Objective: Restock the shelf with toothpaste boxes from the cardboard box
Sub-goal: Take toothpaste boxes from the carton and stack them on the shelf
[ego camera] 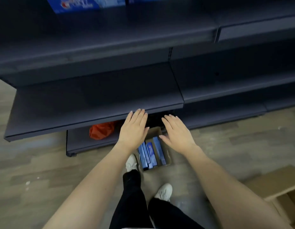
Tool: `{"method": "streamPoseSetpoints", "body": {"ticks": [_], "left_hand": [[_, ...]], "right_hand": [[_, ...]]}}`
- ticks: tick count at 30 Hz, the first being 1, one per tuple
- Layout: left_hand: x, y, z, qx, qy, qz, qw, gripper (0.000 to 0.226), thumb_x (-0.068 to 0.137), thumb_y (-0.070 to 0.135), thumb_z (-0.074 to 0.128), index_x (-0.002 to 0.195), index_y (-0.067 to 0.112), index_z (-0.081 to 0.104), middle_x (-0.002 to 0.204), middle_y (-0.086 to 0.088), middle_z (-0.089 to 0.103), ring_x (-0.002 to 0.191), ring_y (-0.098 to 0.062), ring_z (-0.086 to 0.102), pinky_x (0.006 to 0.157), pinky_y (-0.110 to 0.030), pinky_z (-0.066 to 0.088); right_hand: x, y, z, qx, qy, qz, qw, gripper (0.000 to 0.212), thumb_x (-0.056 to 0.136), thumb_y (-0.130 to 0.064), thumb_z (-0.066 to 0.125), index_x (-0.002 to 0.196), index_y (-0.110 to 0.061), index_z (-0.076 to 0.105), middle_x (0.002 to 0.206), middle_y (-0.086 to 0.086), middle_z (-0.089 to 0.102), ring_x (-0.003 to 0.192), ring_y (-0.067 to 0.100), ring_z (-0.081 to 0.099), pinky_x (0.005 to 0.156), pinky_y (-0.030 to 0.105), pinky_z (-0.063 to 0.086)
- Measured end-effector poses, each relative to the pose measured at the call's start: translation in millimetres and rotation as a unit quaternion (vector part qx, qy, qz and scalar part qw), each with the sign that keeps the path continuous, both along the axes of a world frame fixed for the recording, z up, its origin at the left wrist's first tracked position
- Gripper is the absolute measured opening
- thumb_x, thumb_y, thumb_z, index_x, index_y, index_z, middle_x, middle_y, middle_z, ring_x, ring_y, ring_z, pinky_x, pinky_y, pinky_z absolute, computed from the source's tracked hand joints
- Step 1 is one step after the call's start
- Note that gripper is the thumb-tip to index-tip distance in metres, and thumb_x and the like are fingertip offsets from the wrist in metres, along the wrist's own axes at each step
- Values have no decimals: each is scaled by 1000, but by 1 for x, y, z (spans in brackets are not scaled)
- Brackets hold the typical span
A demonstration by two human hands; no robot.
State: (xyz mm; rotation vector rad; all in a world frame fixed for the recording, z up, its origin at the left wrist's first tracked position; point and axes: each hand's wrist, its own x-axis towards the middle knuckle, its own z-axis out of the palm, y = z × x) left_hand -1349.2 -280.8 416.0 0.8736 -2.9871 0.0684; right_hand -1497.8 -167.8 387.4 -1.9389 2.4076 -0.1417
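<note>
Above cardboard box [157, 132]: left hand [133, 129], right hand [178, 132] outstretched, palms down, fingers straight, empty.

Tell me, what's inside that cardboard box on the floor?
Blue toothpaste boxes lie side by side in the cardboard box. Its far end is covered by the left hand and right hand.

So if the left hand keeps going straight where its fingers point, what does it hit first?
Probably the front edge of the dark shelf: the left hand's fingertips already overlap that edge in the picture. Depth is unclear from this single view, so the hand may sit higher and pass over the shelf.
</note>
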Motion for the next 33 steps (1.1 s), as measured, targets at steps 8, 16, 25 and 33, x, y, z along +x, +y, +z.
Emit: {"method": "streamPoseSetpoints", "body": {"ticks": [8, 16, 25, 33], "left_hand": [[-14, 16, -95, 107, -83, -11, 991, 55, 102, 35, 32, 149, 7, 23, 156, -6, 22, 146, -19, 16, 119, -33, 1], [-27, 3, -209, 184, -159, -18, 970, 55, 103, 34, 28, 151, 10, 16, 158, -3, 15, 146, -15, 9, 117, -29, -5], [-48, -38, -366, 157, -227, -72, 958, 57, 99, 13, 35, 151, 7, 12, 159, -8, 9, 147, -21, 4, 118, -32, -5], [-64, -33, -492, 167, -279, -110, 939, 57, 97, 4, 33, 150, 5, 11, 159, -9, 7, 147, -24, 2, 120, -37, -4]], "right_hand": [[2, 19, -92, 86, -102, -15, 991, 66, 87, -35, 64, 137, 2, 44, 141, 15, 47, 134, 30, 42, 113, 39, 29], [2, -4, -202, 174, -235, -19, 956, 69, 97, -35, 48, 150, -7, 14, 157, 5, 16, 146, 19, 13, 117, 25, 10], [0, -48, -363, 226, -285, -61, 929, 70, 96, -32, 50, 151, -7, 14, 157, 6, 18, 145, 20, 16, 117, 27, 18], [14, -49, -489, 243, -323, -144, 903, 75, 92, -21, 53, 150, -2, 8, 156, 13, 13, 145, 24, 12, 119, 28, 9]]}}
